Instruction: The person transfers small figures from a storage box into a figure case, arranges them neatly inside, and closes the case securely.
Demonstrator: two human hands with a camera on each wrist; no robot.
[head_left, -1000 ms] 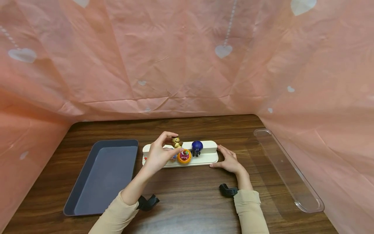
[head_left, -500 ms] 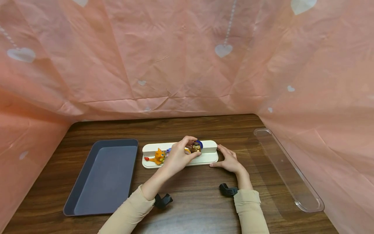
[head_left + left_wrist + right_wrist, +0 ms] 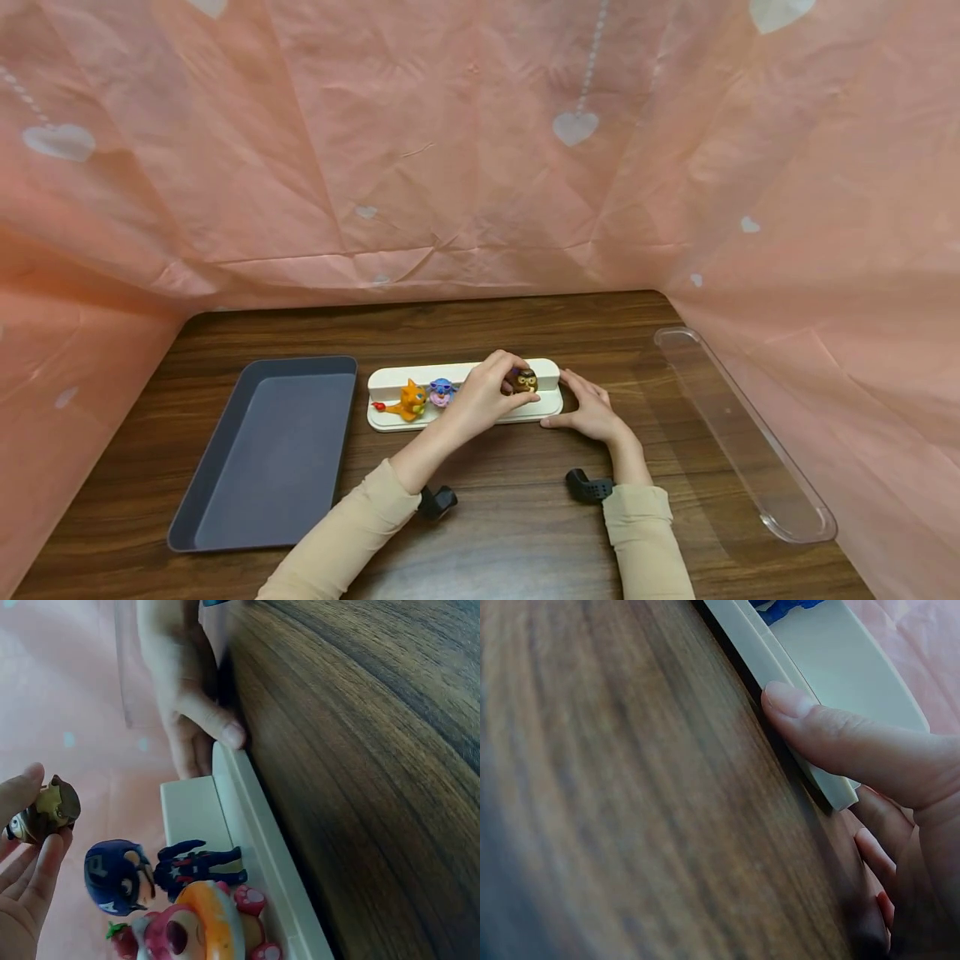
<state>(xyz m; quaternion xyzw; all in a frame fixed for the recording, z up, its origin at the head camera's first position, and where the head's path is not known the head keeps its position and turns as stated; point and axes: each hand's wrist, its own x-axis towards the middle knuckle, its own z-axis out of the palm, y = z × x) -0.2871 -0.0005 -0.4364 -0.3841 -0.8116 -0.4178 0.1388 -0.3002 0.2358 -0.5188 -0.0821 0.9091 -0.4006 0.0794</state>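
Note:
My left hand (image 3: 480, 398) pinches a small brown owl figurine (image 3: 528, 382) between thumb and fingers, held over the right part of a white stepped display stand (image 3: 551, 403). In the left wrist view the owl (image 3: 46, 814) hangs beside a dark blue helmeted figurine (image 3: 116, 877) and a pink bear figurine (image 3: 174, 934) with an orange ring, both on the stand. In the head view my left hand hides these two. My right hand (image 3: 591, 412) grips the stand's right end, thumb on its front edge. An orange figurine (image 3: 412, 402) and a blue figurine (image 3: 441, 392) stand at the left.
A dark grey tray (image 3: 262, 537) lies left of the stand on the wooden table (image 3: 510, 517). Along the right side lies a long transparent cover (image 3: 750, 450). A pink cloth (image 3: 465, 167) hangs behind and around the table.
My left hand has carried the owl figurine to the right, past the bear and the helmeted figurine. The orange and blue figurines have come into view. My right hand keeps its hold.

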